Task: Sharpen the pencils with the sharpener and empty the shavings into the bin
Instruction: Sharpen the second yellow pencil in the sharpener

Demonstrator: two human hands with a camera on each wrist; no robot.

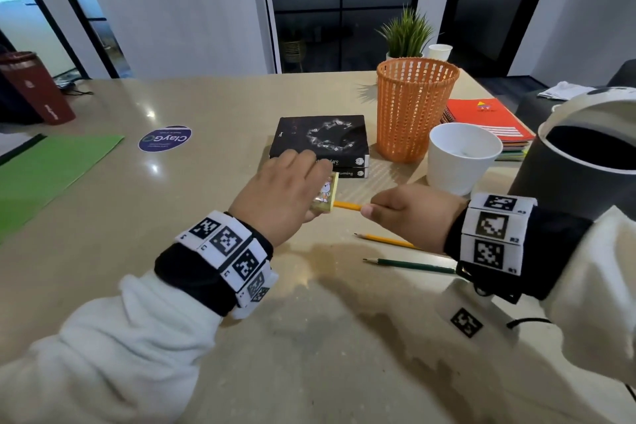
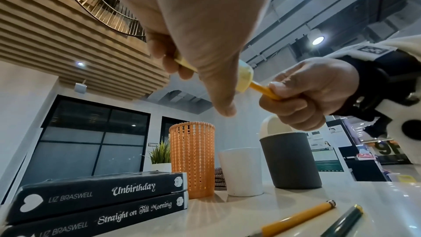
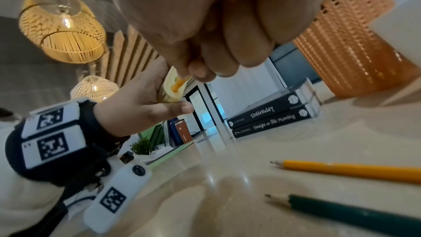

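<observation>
1. The left hand (image 1: pixel 280 191) is held above the beige worktop (image 1: pixel 172 251), its fingers and thumb curled round a small pale yellow sharpener (image 1: pixel 325 196) with a cartoon picture on its top face.
2. The right hand (image 1: pixel 413 213) is closed in a fist round an orange-yellow pencil (image 1: pixel 347 206), thumb and forefinger pinching the shaft just beside the sharpener.
3. The pencil's tip end sits inside the hole in the sharpener's right face; the right wrist view shows the shaft entering that hole (image 3: pixel 178 84).
4. Both hands and what they hold are lifted clear of the worktop, as the left wrist view shows.
5. Two more pencils lie on the worktop near the right wrist, points toward the left: a yellow pencil (image 1: pixel 385 240) and, nearer, a dark green pencil (image 1: pixel 413 264). They lie roughly parallel and apart.
6. The bin (image 1: pixel 581 162), dark grey with a pale domed swing lid, stands at the right edge of the worktop, just right of a white cup (image 1: pixel 461 162).
7. An orange mesh basket (image 1: pixel 414 110) stands behind the cup, and left of it lie two stacked black books (image 1: pixel 320 138), just beyond the left hand.
8. Farther right lies a red notebook (image 1: pixel 488 119) on a stack; behind the basket stand a small green plant (image 1: pixel 406 33) and a paper cup (image 1: pixel 440 51).
9. At the left lie a green folder (image 1: pixel 51 169) and a round blue sticker (image 1: pixel 164 138); a dark red tumbler (image 1: pixel 34 89) stands at the far left.
</observation>
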